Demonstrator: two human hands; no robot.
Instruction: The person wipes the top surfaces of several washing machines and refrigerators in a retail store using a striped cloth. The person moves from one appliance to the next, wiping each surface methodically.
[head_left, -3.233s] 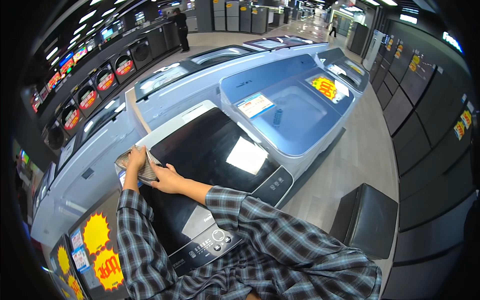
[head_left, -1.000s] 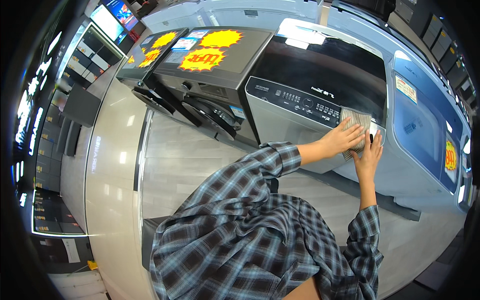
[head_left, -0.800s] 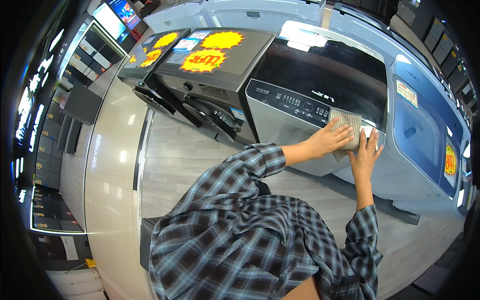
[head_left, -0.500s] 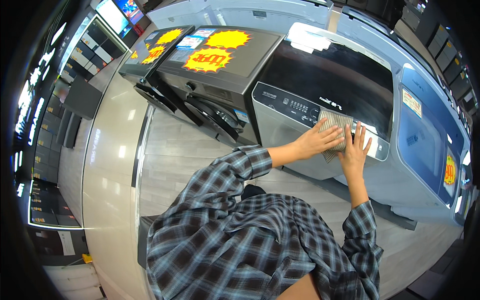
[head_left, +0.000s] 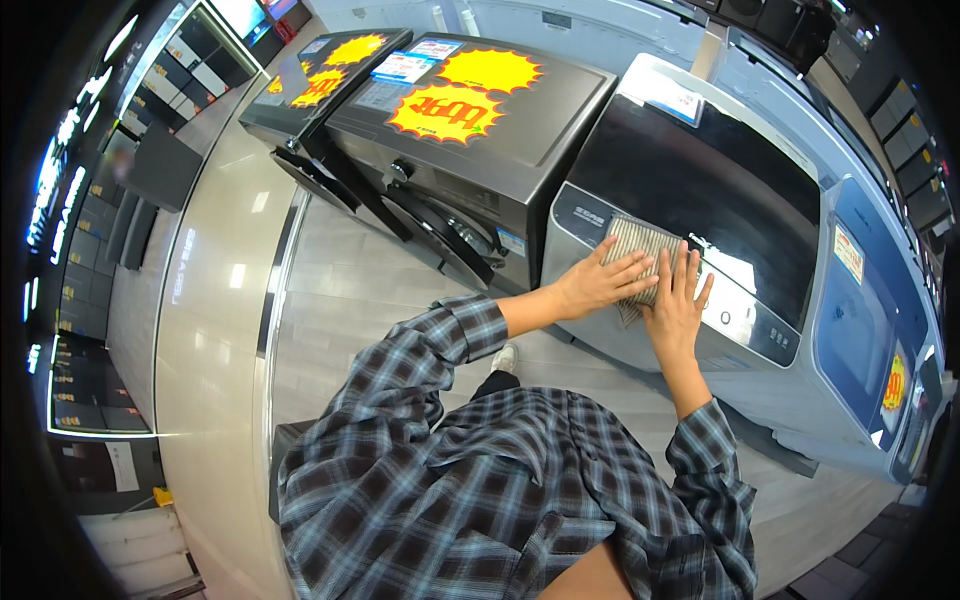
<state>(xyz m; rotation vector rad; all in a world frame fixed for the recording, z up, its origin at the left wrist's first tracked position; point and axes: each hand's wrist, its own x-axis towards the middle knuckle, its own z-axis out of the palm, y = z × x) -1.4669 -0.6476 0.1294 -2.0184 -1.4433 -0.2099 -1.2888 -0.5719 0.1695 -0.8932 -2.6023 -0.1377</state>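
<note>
A striped beige-brown cloth (head_left: 640,240) lies on the front control panel of a top-loading washing machine (head_left: 655,355), toward the panel's left part. My left hand (head_left: 598,284) rests flat on the cloth, its fingers stretched out to the right. Beside it, my right hand (head_left: 676,310) has its fingers spread and pointing away from me; its left fingers touch the cloth's right edge, the others lie over the panel. Behind the cloth is the machine's dark glossy lid (head_left: 740,170), closed. My hands cover part of the panel.
To the left stand a dark grey front-loading washer (head_left: 560,110) with its round door (head_left: 435,235) ajar, and another dark machine (head_left: 285,125). Yellow price tags (head_left: 445,112) lie on top. At right is a blue-lidded washer (head_left: 850,300). A black bench (head_left: 150,225) stands far left.
Both hands and the cloth have slid left along the control panel, uncovering its right part. The view has shifted slightly, and a white shoe now shows below my left forearm.
</note>
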